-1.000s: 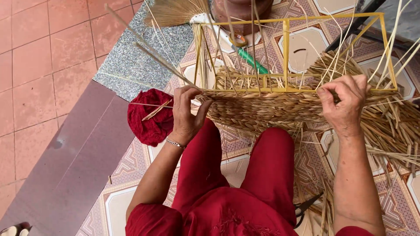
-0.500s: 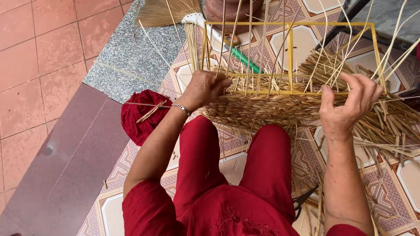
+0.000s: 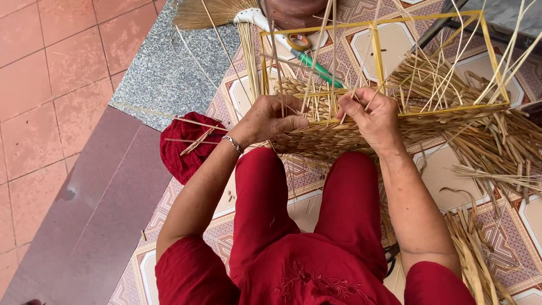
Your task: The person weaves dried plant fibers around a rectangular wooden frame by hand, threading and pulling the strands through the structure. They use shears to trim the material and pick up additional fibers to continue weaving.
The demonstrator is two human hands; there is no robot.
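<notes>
Seen from above, seated on a patterned tile floor [image 3: 395, 42]; red-clad legs fill the lower centre of the frame; the left hand [image 3: 271, 118] sits at centre, fingers curled narrow onto the near edge of a half-woven straw basket [image 3: 339, 135], a thin bracelet [image 3: 232, 143] at the wrist; the right hand [image 3: 370, 116] lies just right of it, fingers pinched closed on upright straw stakes [image 3: 324, 51] at the basket's rim; both hands touch the weave, close together but apart from each other; the basket lies centre to right of centre, just above the knees, built round a yellow wire frame [image 3: 375, 56] whose open rectangle reaches to the upper right; stakes rise out of the weave and fan toward the top edge; loose straw strands [image 3: 497, 141] spread at the right and down toward the lower right corner; a red knitted bundle [image 3: 183, 149] lies on the floor left of the left wrist, a few straws crossing it; a broom [image 3: 212, 11] lies at upper centre, its white neck beside the frame's far left corner; a tape roll [image 3: 297, 41] and a green-handled tool [image 3: 319, 68] show inside the frame; a grey speckled slab [image 3: 169, 73] at upper left, plain reddish tiles [image 3: 51, 85] beyond it.
</notes>
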